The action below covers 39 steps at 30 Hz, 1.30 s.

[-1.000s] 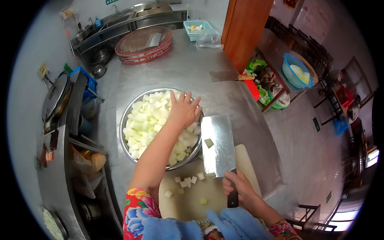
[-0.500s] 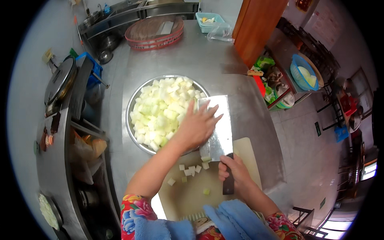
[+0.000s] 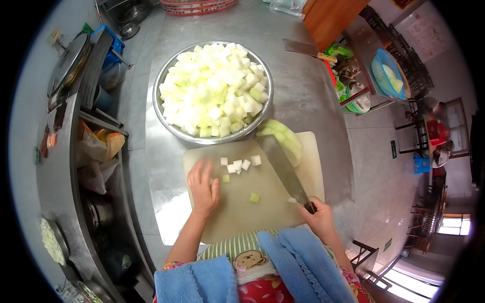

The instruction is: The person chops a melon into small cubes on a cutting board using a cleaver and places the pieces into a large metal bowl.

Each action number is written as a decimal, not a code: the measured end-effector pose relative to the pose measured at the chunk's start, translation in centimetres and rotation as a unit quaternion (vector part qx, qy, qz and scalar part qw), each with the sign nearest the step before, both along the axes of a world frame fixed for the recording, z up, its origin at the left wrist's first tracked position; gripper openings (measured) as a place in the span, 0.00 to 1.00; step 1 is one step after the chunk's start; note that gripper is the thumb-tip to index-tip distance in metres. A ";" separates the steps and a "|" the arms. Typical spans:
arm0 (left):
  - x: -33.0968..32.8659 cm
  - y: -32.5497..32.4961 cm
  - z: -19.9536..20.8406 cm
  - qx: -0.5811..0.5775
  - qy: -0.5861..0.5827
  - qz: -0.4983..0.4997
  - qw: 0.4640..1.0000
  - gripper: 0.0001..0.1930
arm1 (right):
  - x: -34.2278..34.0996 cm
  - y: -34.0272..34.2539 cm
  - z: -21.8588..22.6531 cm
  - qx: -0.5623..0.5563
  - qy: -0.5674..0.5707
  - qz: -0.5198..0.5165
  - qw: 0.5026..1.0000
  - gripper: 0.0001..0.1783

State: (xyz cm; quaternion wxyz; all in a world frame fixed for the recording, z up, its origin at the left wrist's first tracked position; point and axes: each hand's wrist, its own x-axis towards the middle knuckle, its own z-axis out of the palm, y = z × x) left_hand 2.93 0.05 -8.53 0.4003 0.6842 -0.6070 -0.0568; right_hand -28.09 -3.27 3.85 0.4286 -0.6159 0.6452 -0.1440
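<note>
My right hand (image 3: pixel 318 218) is closed round the handle of a cleaver (image 3: pixel 284 169). Its blade slants away to the upper left over the cutting board (image 3: pixel 227 222). My left hand (image 3: pixel 203 189) is at the board's left side, empty, with its fingers stretched out. Between the hands lie several small white cubes (image 3: pixel 235 166) and a greenish cube (image 3: pixel 254 197). A large pale green-white piece, melon-like, (image 3: pixel 288 141) rests at the board's far right corner, beside the blade. Beyond the board stands a round metal bowl (image 3: pixel 157 108) heaped with pale cubes (image 3: pixel 212 86).
Board and bowl are on a steel table (image 3: pixel 328 151). A second cleaver (image 3: pixel 300 47) lies at its far right edge, near a wooden post (image 3: pixel 331 22). Red-rimmed baskets (image 3: pixel 199 7) stand at the far end. A steel shelf unit (image 3: pixel 70 166) runs along the left.
My left hand has left the bowl and come back to the board. The cleaver has swung down from beside the bowl to over the board. The view has tipped nearer.
</note>
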 end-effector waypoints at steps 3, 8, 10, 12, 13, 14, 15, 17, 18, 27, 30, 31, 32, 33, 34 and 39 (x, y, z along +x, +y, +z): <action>-0.3 1.7 -3.0 0.067 0.079 0.055 0.993 0.28 | 0.0 1.4 -1.7 -0.020 0.027 -0.002 0.999 0.11; -2.2 -3.7 -4.3 0.050 0.107 -0.020 0.993 0.28 | 1.3 1.3 -5.0 -0.078 0.083 0.038 0.993 0.11; -2.2 -4.4 -4.0 0.056 0.113 -0.067 0.990 0.26 | 1.7 1.5 -5.2 -0.082 0.079 0.058 0.992 0.11; -2.1 -4.2 -3.5 0.075 0.128 -0.127 0.981 0.25 | 1.6 1.9 -5.1 -0.083 0.074 0.092 0.990 0.12; -2.2 -3.5 -3.3 0.075 0.154 -0.138 0.976 0.24 | 1.5 2.3 -4.9 -0.080 0.067 0.103 0.989 0.11; -2.4 -2.5 -3.1 0.075 0.180 -0.149 0.969 0.24 | 1.2 2.7 -4.6 -0.076 0.060 0.114 0.989 0.11; -2.7 -1.6 -3.0 0.075 0.206 -0.161 0.962 0.23 | 0.9 3.0 -4.4 -0.072 0.052 0.125 0.988 0.11; -3.1 0.2 -3.4 0.054 0.221 -0.147 0.963 0.23 | 0.4 3.9 -4.3 0.052 -0.017 0.040 0.998 0.10; -3.2 0.6 -3.5 0.044 0.229 -0.139 0.963 0.23 | 0.2 4.3 -4.4 0.114 -0.052 -0.003 0.992 0.09; -5.2 0.6 -3.8 -0.015 0.215 -0.080 0.973 0.23 | 0.5 6.1 -8.2 0.294 -0.285 -0.092 0.908 0.10; -7.1 0.9 -3.5 -0.035 0.200 -0.042 0.978 0.23 | 1.9 6.4 -9.5 0.327 -0.320 -0.111 0.883 0.12; -7.7 1.0 -3.4 -0.034 0.203 -0.030 0.978 0.23 | 2.4 6.7 -10.0 0.334 -0.339 -0.122 0.871 0.12; -8.2 1.1 -3.2 -0.032 0.206 -0.018 0.978 0.23 | 2.7 7.1 -10.8 0.348 -0.351 -0.111 0.862 0.11; -8.6 1.2 -3.1 -0.031 0.208 -0.007 0.978 0.23 | 3.1 7.5 -11.1 0.358 -0.349 -0.110 0.859 0.11; -8.8 1.3 -3.1 -0.031 0.213 -0.006 0.976 0.23 | 3.7 7.6 -11.1 0.369 -0.345 -0.106 0.856 0.11; -9.7 1.9 -3.1 -0.039 0.257 0.009 0.966 0.24 | 4.1 8.0 -9.7 0.368 -0.340 -0.096 0.860 0.10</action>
